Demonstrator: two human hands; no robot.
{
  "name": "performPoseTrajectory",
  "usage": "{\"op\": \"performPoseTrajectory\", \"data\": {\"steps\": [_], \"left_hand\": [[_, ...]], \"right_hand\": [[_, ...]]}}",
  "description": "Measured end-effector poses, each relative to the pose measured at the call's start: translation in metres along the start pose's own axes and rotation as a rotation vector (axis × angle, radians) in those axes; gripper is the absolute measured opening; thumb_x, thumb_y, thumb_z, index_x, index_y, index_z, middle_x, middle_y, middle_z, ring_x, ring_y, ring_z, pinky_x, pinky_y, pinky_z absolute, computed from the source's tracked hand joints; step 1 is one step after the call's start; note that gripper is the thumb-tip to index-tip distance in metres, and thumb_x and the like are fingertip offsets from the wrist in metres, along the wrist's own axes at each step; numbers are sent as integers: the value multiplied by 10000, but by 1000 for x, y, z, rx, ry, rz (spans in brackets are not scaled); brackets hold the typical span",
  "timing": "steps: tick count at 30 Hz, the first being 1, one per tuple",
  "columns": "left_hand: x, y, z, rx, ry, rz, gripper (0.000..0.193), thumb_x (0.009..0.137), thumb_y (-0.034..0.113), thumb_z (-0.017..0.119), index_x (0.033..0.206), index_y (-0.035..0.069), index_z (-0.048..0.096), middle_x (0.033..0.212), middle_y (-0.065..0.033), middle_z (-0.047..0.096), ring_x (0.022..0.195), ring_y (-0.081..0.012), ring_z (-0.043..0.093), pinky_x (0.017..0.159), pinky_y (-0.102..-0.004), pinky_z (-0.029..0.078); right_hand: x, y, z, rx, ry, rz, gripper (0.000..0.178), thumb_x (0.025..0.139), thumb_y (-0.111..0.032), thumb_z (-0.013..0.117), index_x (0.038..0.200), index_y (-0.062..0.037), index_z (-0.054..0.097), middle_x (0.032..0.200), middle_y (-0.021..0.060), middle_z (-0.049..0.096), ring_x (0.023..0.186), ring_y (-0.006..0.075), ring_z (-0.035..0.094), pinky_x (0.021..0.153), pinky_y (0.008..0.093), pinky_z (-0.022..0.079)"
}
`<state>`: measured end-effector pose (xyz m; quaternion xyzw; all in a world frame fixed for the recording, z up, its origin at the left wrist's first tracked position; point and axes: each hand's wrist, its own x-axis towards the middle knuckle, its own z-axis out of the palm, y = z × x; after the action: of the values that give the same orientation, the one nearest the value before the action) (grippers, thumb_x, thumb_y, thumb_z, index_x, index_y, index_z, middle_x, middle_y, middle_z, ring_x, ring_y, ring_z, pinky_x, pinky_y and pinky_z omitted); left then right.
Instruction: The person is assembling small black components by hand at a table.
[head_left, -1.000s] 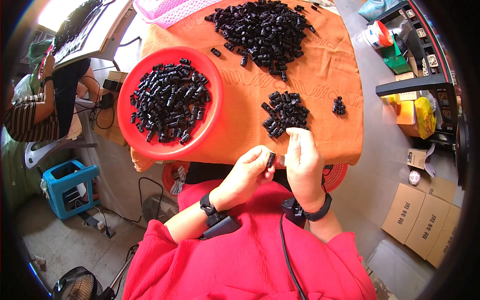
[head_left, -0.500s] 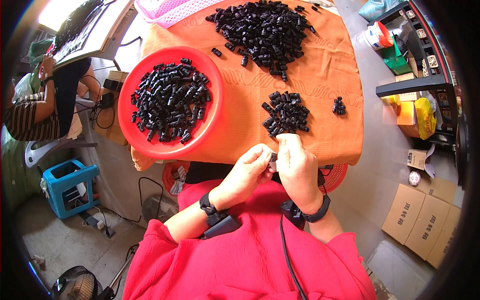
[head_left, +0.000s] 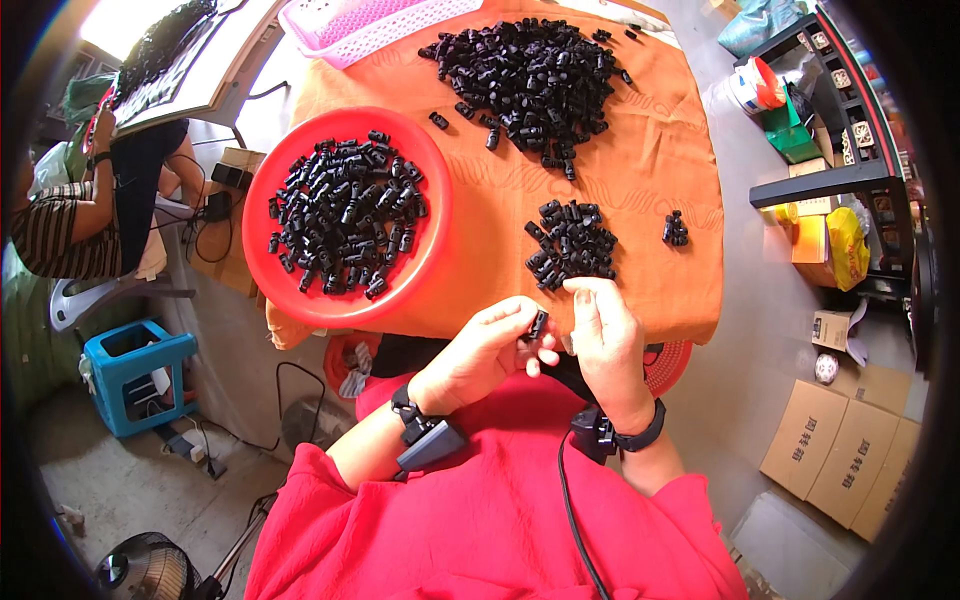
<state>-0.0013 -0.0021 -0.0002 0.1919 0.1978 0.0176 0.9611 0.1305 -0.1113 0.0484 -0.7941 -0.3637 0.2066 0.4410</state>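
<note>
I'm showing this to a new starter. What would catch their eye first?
A red bowl of small black parts sits left on the orange cloth, with a bigger loose heap at the far edge. Nearest, the left hand pinches one black piece beside the right hand.

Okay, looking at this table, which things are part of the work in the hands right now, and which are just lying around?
In use: left hand, right hand, small black piece, small pile, red bowl, big heap.
Lying about: pink basket, blue crate, cardboard boxes, fan.
</note>
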Motion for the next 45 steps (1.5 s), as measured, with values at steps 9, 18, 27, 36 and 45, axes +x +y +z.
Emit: {"op": "performPoseTrajectory", "data": {"steps": [9,18,27,36,45], "left_hand": [[17,26,-1,-41,73,68,235,1000,296,562,1028,66,597,856,-69,630,712,-192,645,553,-274,506],[65,33,9,1709,669,751,183,940,157,625,1100,69,625,923,-122,600,870,-311,634,725,-403,532],[73,35,-1,1855,633,622,218,880,177,687,1028,57,582,963,-179,569,875,-372,619,720,-442,529],[33,36,27,1326,384,555,227,878,97,728,1031,12,584,880,-112,608,784,-200,589,721,-317,493],[14,31,33,450,127,311,221,917,110,714,1082,55,577,893,15,582,734,-47,524,652,-197,436]], "right_hand": [[2,16,-8,164,9,181,192,1048,-142,492,1063,-11,631,712,36,582,537,89,533,507,269,473],[8,17,-19,174,8,212,229,1052,-168,478,1063,0,634,739,41,602,553,87,549,528,261,493],[14,23,-28,163,12,210,212,1050,-155,482,1057,-6,632,744,46,607,561,83,553,523,258,482],[23,14,-20,265,-85,114,152,1024,-134,555,1081,-3,608,712,24,586,574,52,527,517,237,442],[20,-4,-20,585,-282,226,158,1028,-157,565,1088,-12,584,802,9,627,638,42,540,517,211,430]]}}
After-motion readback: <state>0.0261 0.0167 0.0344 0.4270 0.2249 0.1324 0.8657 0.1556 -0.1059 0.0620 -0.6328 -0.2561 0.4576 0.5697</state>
